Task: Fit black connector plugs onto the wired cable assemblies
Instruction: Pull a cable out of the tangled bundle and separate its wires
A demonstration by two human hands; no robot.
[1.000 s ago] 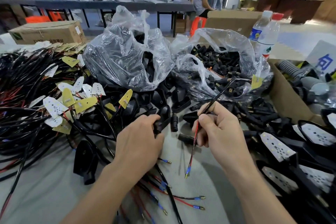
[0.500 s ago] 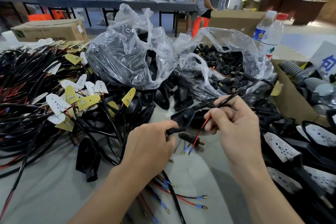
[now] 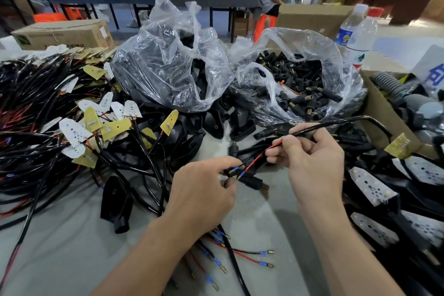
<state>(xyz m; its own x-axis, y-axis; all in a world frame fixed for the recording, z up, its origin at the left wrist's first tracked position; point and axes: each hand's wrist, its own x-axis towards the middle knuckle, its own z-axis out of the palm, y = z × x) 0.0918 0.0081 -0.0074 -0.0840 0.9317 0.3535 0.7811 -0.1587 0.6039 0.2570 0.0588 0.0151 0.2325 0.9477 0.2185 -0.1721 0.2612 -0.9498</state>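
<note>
Cable assembly point(image 3: 336, 125) is light and limp. Its black jacket bends freely, and the thin red lead point(image 3: 259, 156) flexes at the slightest push. Grip belongs close behind the blue-sleeved terminals point(image 3: 242, 172), where the leads are judged stiffest. The right hand point(image 3: 314, 163) pinches jacket and leads between thumb and fingers, just above the table point(image 3: 72, 247), near mid-view. The left hand point(image 3: 204, 192) is curled round a small black piece, judged to be a connector plug point(image 3: 228, 172). The terminal tips sit at it; whether they touch or have entered cannot be told. Plugs are small, hard, smooth mouldings, likely to slip or roll. Hold one by its body, opening toward the terminals. Supply lies in the clear bag point(image 3: 336, 60) beyond both hands. Left fingers hide most of the held plug, so its socket end is unreadable. The black lead merges with the dark parts behind it.
</note>
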